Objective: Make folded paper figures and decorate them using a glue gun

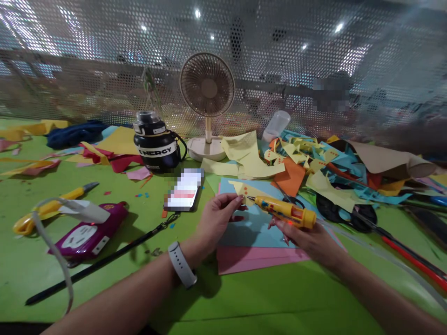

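Observation:
My left hand [218, 216], its thumb and forefinger pinched together, is at the edge of a yellow paper piece [260, 190] with small orange marks. Whatever lies between those fingertips is too small to make out. A yellow glue gun [284, 210] is gripped in my right hand [307, 239], its metal nozzle pointing left and close to my left fingertips. Beneath both hands lies a light blue sheet [258, 235], on top of pink sheets [251, 260]. Black-handled scissors [365, 218] rest to the right, partly under paper.
A phone [185, 188], a black bottle [157, 151] and a fan [207, 88] stand or lie ahead. Paper scraps [293, 174] are heaped at the right. On the left are a purple power strip [91, 232], a plug with its cable, and a yellow-handled tool [52, 202].

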The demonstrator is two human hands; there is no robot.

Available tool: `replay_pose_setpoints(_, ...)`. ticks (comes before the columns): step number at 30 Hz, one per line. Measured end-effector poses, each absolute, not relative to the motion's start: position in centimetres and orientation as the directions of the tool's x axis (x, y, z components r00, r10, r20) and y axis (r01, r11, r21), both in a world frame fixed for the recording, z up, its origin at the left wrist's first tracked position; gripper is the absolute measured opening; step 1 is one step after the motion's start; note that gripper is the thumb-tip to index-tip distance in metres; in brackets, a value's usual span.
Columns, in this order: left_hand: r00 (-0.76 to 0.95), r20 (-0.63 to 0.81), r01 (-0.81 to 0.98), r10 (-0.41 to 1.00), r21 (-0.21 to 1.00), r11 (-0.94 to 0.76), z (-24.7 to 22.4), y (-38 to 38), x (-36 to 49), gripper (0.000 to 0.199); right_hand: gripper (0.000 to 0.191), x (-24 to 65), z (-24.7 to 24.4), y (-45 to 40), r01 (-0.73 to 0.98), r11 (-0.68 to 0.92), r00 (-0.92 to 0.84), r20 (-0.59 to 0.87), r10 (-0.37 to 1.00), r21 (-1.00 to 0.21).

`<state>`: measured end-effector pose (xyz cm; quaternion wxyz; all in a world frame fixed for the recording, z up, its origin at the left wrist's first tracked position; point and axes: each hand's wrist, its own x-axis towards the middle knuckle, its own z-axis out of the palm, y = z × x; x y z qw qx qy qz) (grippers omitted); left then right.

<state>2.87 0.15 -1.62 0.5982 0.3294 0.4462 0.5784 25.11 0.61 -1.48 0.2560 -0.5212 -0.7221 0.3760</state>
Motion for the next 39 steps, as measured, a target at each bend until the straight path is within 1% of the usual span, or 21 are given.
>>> replay_pose_setpoints(3,-0.068,-0.157,-0.400,0.985,0.909,0.118,-1.5,0.1,2.9,0.023,0.029,25.1,-1.6,0.6,0.557,0.197,-0.343,-0.007,0.939,-0.807)
replay_pose_setpoints(7,-0.062,-0.155,-0.405,0.986,0.907,0.117,-1.5,0.1,2.8,0.021,0.027,24.3,-0.9,0.5,0.553,0.175,-0.312,-0.008,0.950,-0.814)
replay_pose_setpoints(10,-0.058,-0.157,-0.410,0.986,0.904,0.120,-1.6,0.2,2.8,0.020,0.022,23.5,-0.2,0.2,0.516,0.239,-0.339,0.061,0.939,-0.823)
replay_pose_setpoints(13,-0.056,-0.158,-0.414,0.986,0.902,0.121,-1.7,0.3,2.8,0.019,0.018,23.1,0.3,-0.1,0.516,0.304,-0.384,0.101,0.918,-0.801)
replay_pose_setpoints(16,-0.053,-0.156,-0.412,0.986,0.903,0.120,-1.8,0.3,2.8,0.019,0.013,23.3,0.5,-0.4,0.563,0.410,-0.428,0.171,0.887,-0.718)
replay_pose_setpoints(20,-0.058,-0.147,-0.401,0.987,0.909,0.112,-1.8,0.2,2.8,0.020,0.006,23.8,0.2,-0.2,0.629,0.569,-0.531,0.242,0.812,-0.530)
replay_pose_setpoints(24,-0.053,-0.137,-0.390,0.989,0.915,0.106,-1.9,0.2,2.8,0.021,0.012,24.2,-1.0,0.5,0.615,0.694,-0.595,0.357,0.720,-0.375)
replay_pose_setpoints(26,-0.051,-0.134,-0.384,0.990,0.918,0.104,-1.9,0.1,2.8,0.021,0.015,24.4,-1.5,0.7,0.598,0.733,-0.624,0.387,0.679,-0.323)
replay_pose_setpoints(28,-0.051,-0.129,-0.371,0.990,0.923,0.101,-2.0,0.1,2.8,0.020,0.017,24.6,-1.6,0.8,0.597,0.745,-0.642,0.380,0.666,-0.296)
replay_pose_setpoints(32,-0.056,-0.128,-0.348,0.990,0.932,0.101,-2.0,0.2,2.8,0.019,0.020,24.7,-1.1,0.5,0.615,0.737,-0.666,0.316,0.676,-0.280)
replay_pose_setpoints(39,-0.060,-0.140,-0.339,0.988,0.934,0.111,-2.0,0.1,2.8,0.020,0.009,24.4,-0.2,0.0,0.612,0.759,-0.701,0.290,0.651,-0.224)
